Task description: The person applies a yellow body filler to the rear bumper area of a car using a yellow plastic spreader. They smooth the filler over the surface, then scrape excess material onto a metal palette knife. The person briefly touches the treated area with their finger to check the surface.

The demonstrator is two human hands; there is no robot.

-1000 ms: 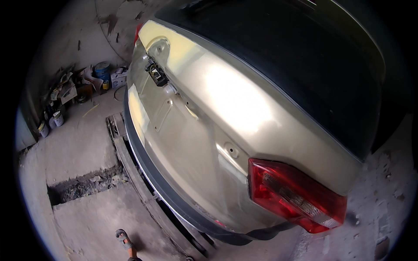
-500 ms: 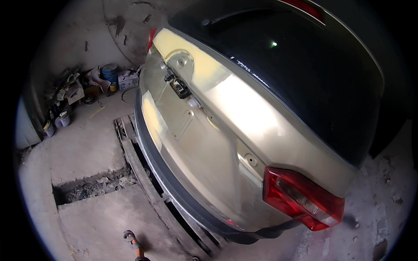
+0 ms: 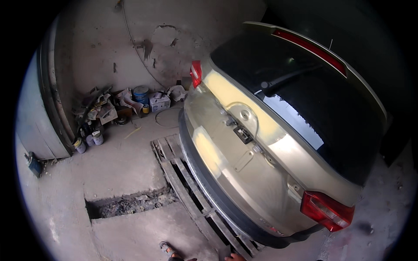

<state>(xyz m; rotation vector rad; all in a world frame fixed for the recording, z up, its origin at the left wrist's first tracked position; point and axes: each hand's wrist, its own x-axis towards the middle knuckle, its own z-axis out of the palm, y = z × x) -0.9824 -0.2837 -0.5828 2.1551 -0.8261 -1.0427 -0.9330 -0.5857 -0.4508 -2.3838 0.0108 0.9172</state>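
Note:
At the lower edge my right hand (image 3: pixel 235 257) shows only in part, its fingers against a small dark flat piece (image 3: pixel 224 252) that I cannot make out further. Left of it, a sliver of my left hand (image 3: pixel 190 259) shows; its fingers are mostly cut off. Both are below the rear of a gold-beige car (image 3: pixel 244 191), apart from it. Pale yellow filler patches (image 3: pixel 208 152) cover parts of its tailgate. The red tail light (image 3: pixel 327 211) is at the near right corner, and a dark fitting (image 3: pixel 243 135) sits in the tailgate's middle.
Wooden slats (image 3: pixel 191 191) lie along the bumper (image 3: pixel 204 187). A rubble-filled pit (image 3: pixel 130 205) opens in the floor. Cans (image 3: pixel 97 138), a blue bucket (image 3: pixel 141 94) and papers crowd the back wall. My sandalled foot (image 3: pixel 167 249) stands near the lower edge.
The view has shifted up and left, so the car sits farther right and looks smaller. Parts of both hands and the dark flat piece have come in at the lower edge.

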